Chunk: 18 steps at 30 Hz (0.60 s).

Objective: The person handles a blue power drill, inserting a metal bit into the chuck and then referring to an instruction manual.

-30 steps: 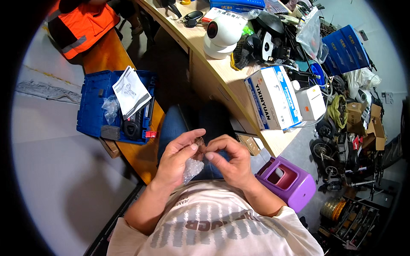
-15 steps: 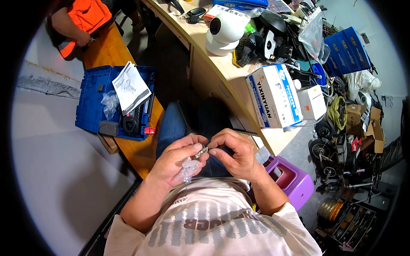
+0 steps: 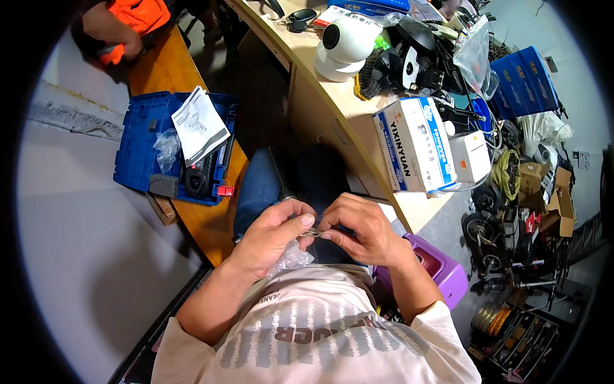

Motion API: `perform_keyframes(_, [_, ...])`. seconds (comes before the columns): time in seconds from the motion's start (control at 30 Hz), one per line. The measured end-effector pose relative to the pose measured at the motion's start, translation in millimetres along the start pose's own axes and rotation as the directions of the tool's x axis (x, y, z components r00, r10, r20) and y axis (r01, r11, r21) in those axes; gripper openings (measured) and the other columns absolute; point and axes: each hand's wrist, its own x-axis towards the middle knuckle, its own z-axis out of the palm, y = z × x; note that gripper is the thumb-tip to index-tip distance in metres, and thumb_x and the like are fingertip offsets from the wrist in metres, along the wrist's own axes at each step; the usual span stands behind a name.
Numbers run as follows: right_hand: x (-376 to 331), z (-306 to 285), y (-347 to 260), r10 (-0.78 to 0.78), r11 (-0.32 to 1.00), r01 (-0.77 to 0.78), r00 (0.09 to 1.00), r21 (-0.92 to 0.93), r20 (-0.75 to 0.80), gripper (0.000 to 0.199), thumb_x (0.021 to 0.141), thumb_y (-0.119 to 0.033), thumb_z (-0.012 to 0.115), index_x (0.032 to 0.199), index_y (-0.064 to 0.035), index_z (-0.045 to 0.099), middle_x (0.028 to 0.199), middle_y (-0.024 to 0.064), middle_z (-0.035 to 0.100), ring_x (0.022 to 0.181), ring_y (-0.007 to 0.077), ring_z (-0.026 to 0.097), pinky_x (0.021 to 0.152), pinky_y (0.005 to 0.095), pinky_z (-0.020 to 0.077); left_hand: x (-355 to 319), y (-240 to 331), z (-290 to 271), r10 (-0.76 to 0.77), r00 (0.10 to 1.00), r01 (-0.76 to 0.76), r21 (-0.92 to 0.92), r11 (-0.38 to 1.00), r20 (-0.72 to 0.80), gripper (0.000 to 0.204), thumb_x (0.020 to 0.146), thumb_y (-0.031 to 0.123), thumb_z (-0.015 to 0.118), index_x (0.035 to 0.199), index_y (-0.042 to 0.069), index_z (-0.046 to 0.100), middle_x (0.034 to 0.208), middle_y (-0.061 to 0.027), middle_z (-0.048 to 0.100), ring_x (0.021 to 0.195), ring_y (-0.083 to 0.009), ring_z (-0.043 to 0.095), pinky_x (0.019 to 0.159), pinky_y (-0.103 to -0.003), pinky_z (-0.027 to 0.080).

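Note:
Over my lap, my left hand point(image 3: 278, 233) is closed, with thumb and fingers pinching a small shiny metal piece point(image 3: 311, 233). A crumpled clear plastic bag point(image 3: 291, 257) hangs out under the same palm. From the other side my right hand point(image 3: 359, 232) pinches the metal piece between thumb and fingertips. The fingers cover most of it, so its exact kind does not show. A long dark rod-like thing point(image 3: 281, 176) lies along my jeans, just beyond the left hand.
Left, on a wooden bench point(image 3: 163, 64), lies an open blue tool case point(image 3: 137, 147) with papers point(image 3: 199, 125). A desk point(image 3: 307, 57) carries a white camera point(image 3: 345, 48), a bearing box point(image 3: 412, 147) and clutter. A purple stool point(image 3: 441, 272) stands at right; another person point(image 3: 121, 32) sits far left.
Both hands have shifted slightly right, and the metal piece is turned between the fingertips. The plastic bag is more spread beneath the left palm. The view has tilted a little.

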Motion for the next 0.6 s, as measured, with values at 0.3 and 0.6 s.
perform_keyframes(0.3, [-2, -4, -8, -0.123, 0.989, 0.125, 0.992, -0.084, 0.026, 0.019, 0.082, -0.008, 0.082, 0.094, -0.0059, 0.066, 0.088, 0.0097, 0.064, 0.082, 0.0313, 0.063, 0.072, 0.0421, 0.0492, -2, 8, 8, -0.053, 0.998, 0.055, 0.040, 0.998, -0.030, 0.024, 0.106, 0.027, 0.069, 0.101, 0.004, 0.064, 0.081, -0.0018, 0.061, 0.068, -0.0087, 0.060, 0.059, -0.022, 0.048])
perform_keyframes(0.6, [-7, -3, -13, -0.215, 0.967, 0.208, 0.976, -0.145, -0.033, 0.022, 0.080, -0.008, 0.083, 0.093, -0.0050, 0.066, 0.089, 0.0084, 0.065, 0.078, 0.0279, 0.062, 0.069, 0.0398, 0.0466, -8, 8, 22, -0.009, 0.999, 0.011, 0.052, 0.999, -0.047, 0.025, 0.104, 0.030, 0.071, 0.102, 0.007, 0.064, 0.076, -0.0032, 0.064, 0.062, -0.0105, 0.064, 0.053, -0.022, 0.050])
